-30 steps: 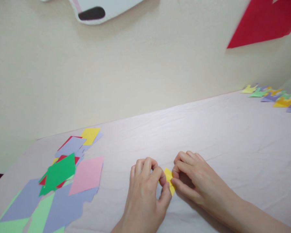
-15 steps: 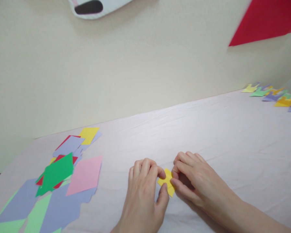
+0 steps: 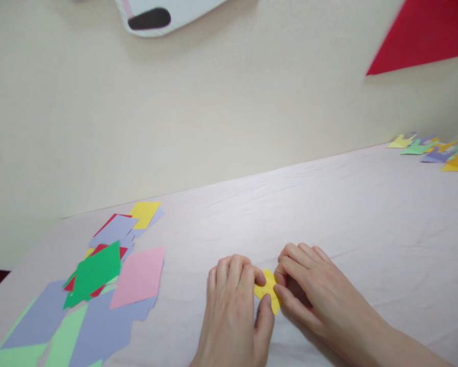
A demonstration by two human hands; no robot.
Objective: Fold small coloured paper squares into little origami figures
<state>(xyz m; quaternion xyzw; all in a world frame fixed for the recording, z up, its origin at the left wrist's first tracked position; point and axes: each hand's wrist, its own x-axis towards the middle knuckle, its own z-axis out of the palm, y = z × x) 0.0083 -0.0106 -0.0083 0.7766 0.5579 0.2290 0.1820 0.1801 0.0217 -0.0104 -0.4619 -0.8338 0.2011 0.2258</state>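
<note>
Between my two hands is a small piece of folded yellow paper (image 3: 269, 289), with pointed corners and crease lines showing. My left hand (image 3: 234, 300) has its thumb and index finger on the paper's left side, the other fingers curled. From the right, my right hand (image 3: 308, 285) pinches the paper's other edge with thumb and index finger. Both hands are low over the pale cloth, close together. The paper's side edges are hidden under the fingertips.
Loose coloured sheets lie on the left of the pale cloth (image 3: 221, 219), among them a green sheet (image 3: 95, 275), a pink sheet (image 3: 139, 279) and a yellow sheet (image 3: 146, 214). Several folded paper crowns (image 3: 415, 148) stand at the far right. Behind rises a wall (image 3: 213, 112) with a red shape (image 3: 423, 41).
The whole view has shifted slightly, so everything sits a little further right and lower. Both hands keep nearly the same hold on the yellow paper.
</note>
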